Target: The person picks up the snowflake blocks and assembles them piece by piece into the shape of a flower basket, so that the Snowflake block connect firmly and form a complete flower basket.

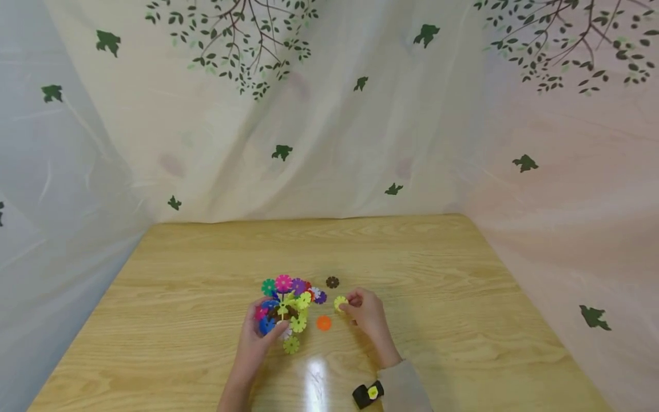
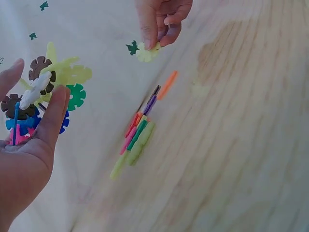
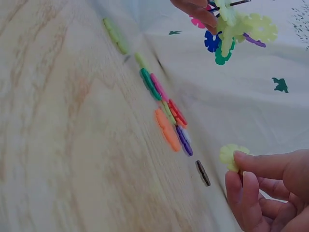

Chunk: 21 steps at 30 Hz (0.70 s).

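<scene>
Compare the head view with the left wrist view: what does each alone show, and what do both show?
Only the head view shows the leafy branches on the backdrop, the black item with a yellow patch, and the pale sleeve.

Only the left wrist view shows the orange disc edge-on, as a thin strip.

Both show the left hand holding a cluster of discs, the right hand pinching a yellow disc, and the wooden table.

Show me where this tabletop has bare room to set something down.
The tabletop is bare right of the right hand, left of the left hand, and from the brown notched disc back to the printed curtain. Between the hands it is crowded: the orange disc and other loose discs lie near the held notched-disc cluster.
</scene>
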Available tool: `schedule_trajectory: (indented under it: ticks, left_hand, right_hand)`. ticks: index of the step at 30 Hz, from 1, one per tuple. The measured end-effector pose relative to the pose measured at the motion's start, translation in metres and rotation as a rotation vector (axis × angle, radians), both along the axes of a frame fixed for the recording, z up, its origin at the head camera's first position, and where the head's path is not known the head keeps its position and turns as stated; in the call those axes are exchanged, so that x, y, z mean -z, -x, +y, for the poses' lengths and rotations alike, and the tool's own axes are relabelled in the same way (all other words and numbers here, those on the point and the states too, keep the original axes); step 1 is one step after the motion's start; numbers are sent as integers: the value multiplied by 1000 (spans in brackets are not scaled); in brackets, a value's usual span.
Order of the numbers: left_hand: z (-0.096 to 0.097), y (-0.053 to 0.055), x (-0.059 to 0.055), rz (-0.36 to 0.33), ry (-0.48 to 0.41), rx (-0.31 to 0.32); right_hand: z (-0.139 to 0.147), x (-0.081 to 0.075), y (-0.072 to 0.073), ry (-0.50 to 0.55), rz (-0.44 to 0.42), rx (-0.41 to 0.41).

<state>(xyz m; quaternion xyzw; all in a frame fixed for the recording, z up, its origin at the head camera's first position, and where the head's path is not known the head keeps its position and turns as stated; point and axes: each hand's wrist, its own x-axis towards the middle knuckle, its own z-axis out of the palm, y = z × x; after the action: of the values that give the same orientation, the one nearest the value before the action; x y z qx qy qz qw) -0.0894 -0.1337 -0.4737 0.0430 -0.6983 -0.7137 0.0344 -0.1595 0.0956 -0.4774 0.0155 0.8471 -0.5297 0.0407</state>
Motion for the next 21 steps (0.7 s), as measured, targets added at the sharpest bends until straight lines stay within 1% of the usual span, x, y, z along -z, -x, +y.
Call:
schedule_trajectory:
  ticks: [4, 7, 11, 14, 16, 18, 21]
  left_hand:
    - [-2, 1, 2, 12, -61, 5]
    - [-4, 4, 4, 33, -113, -8]
    - [-5, 5, 6, 82, -155, -40]
    - [-5, 5, 6, 100, -182, -57]
    - [-4, 5, 6, 85, -195, -65]
    - [-4, 5, 5, 41, -195, -79]
    - [-3, 6, 5, -37, -190, -77]
  right_hand:
    - [0, 1, 1, 65, -10, 3]
    - [1, 2, 2, 95, -21, 12]
    - [2, 3, 2, 99, -27, 17]
    - [2, 3, 2, 105, -37, 22]
    - [2, 3, 2, 113, -46, 26]
    - [2, 4, 1, 121, -51, 27]
    - [2, 4, 0, 141, -57, 21]
